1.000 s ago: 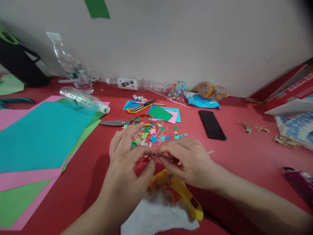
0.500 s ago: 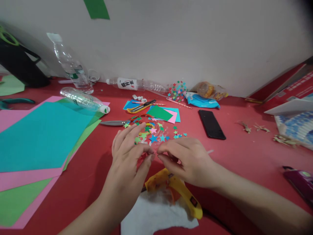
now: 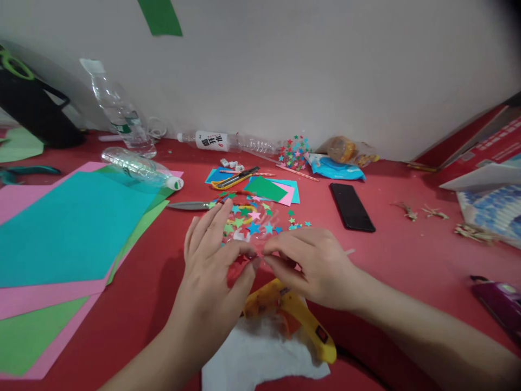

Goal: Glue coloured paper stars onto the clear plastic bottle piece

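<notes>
Since a second ago my left grip (image 3: 211, 271) has edged slightly forward over the scattered paper stars (image 3: 254, 220), while the right grip (image 3: 313, 266) has hardly moved. Both are pinched on one tiny piece (image 3: 259, 255) between their fingertips, too small to identify. Nearer me lies one yellow glue gun (image 3: 301, 320). One phone (image 3: 352, 206) is beyond-right and three clear bottles (image 3: 138, 165) beyond-left.

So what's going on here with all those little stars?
A person works with both hands at a red table. Their left hand and right hand meet fingertip to fingertip, pinching a small piece too tiny to identify, at the near edge of a scatter of coloured paper stars. A yellow glue gun lies on a white tissue just below the hands; coloured paper sheets lie to the left.
</notes>
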